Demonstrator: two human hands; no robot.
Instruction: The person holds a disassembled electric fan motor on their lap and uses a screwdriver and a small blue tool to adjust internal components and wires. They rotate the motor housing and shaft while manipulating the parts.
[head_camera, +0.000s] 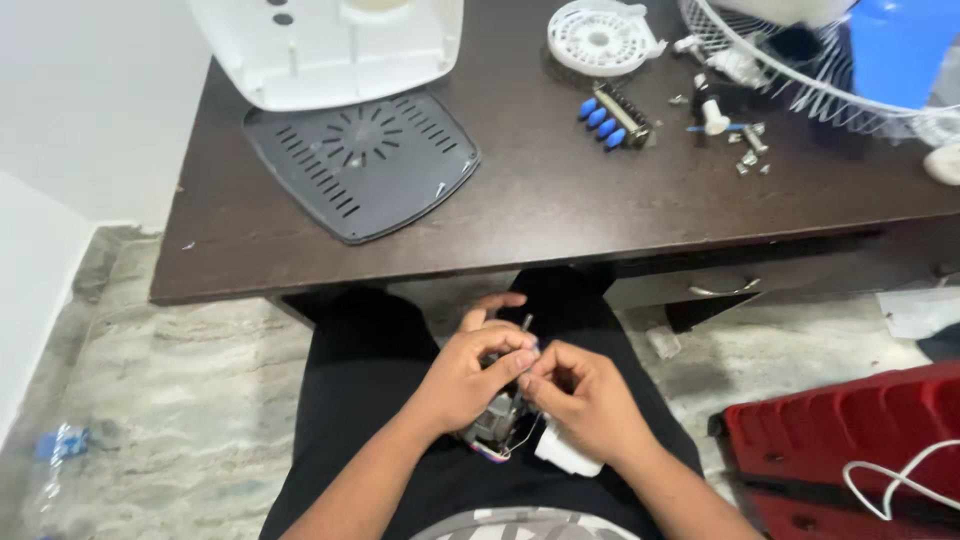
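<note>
A small grey fan motor (494, 419) with a metal shaft (526, 322) and thin coloured wires rests on my lap. My left hand (468, 375) is wrapped around the motor from the left. My right hand (583, 397) pinches something small next to the motor's top, fingertips touching those of the left hand. A white plastic part (566, 456) sits under my right hand. What the right fingertips pinch is too small to tell.
A dark wooden desk (540, 200) stands ahead with a white fan base (330, 45), grey vented plate (365, 165), white round part (600, 37), blue-buttoned switch block (612, 117), screws (750, 155) and fan grille (800, 60). A red case (850, 440) lies on the floor at right.
</note>
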